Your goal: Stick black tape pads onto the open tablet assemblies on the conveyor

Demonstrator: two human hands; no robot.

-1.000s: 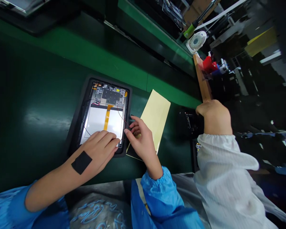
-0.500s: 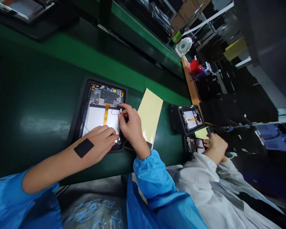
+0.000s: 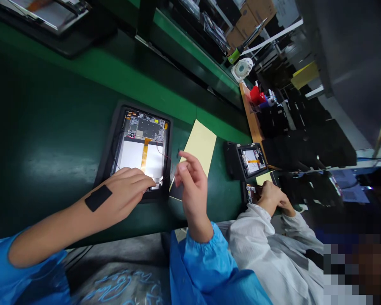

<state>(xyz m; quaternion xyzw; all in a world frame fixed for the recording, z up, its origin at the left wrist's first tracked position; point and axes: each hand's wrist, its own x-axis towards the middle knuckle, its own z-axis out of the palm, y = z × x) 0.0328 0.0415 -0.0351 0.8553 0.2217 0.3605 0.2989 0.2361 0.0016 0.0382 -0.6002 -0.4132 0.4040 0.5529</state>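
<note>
An opened tablet (image 3: 139, 159) lies in a black foam tray (image 3: 109, 146), with its circuit board (image 3: 150, 128), white battery area and orange ribbon cable (image 3: 145, 154) showing. My left hand (image 3: 123, 188) lies flat across its lower end, fingers stretched out; a black patch (image 3: 98, 198) sticks to the back of this hand. Beside the tablet, my right hand (image 3: 193, 180) is raised, fingers curled and index finger pointing out. A small black piece (image 3: 179, 151) shows at that fingertip; what it is I cannot make out. A thin red wire (image 3: 165, 155) stands out from the tablet's right side.
A yellow sheet (image 3: 200, 142) lies partly behind my right hand. Further right, a co-worker's hands (image 3: 271, 197) work by another tablet, near a black stand holding an opened tablet (image 3: 252, 161). Another device (image 3: 55, 12) lies at upper left. A small fan (image 3: 242, 69) stands at the back.
My right hand has come off the tablet's right edge and moved right, over the yellow sheet's edge. The red wire now sticks out past the tablet's side. My left hand stays on the tablet.
</note>
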